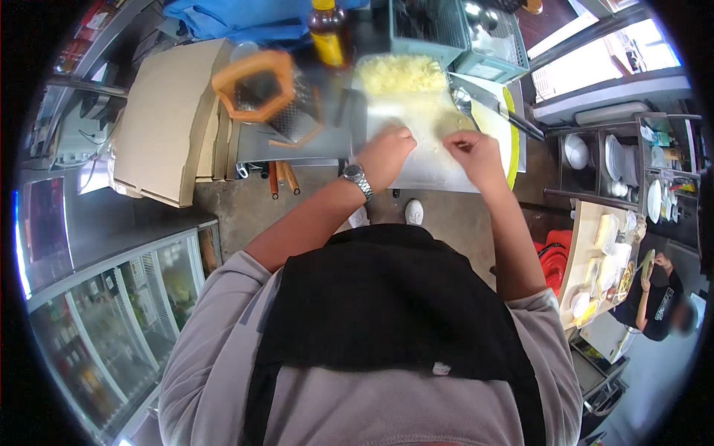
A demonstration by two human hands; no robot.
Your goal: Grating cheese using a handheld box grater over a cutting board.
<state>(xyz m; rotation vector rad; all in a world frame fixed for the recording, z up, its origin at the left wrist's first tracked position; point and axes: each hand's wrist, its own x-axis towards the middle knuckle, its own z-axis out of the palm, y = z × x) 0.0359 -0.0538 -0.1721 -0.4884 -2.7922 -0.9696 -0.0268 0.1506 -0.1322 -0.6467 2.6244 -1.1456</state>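
My left hand (387,153), with a metal watch on its wrist, is curled over a whitish translucent plastic surface (415,167). Opposite it, my right hand (477,159) has its fingers bent together above the same surface. Blur and the fingers hide whether either hand pinches anything. Beyond the hands lies a heap of pale yellow shreds (401,75), looking like grated cheese. A metal spoon (462,100) and a black-handled knife (525,125) lie on the right, by a white board with a lime-green edge (510,161). Left of my hands is a box grater with an orange rim (254,83).
Flattened cardboard boxes (167,111) stand at the left. A yellow-capped bottle (327,33) and grey-green plastic baskets (429,33) are at the back. A glass-door fridge (122,312) is at lower left. To the right, a co-worker (658,301) holds a long green item beside a laden table (572,279).
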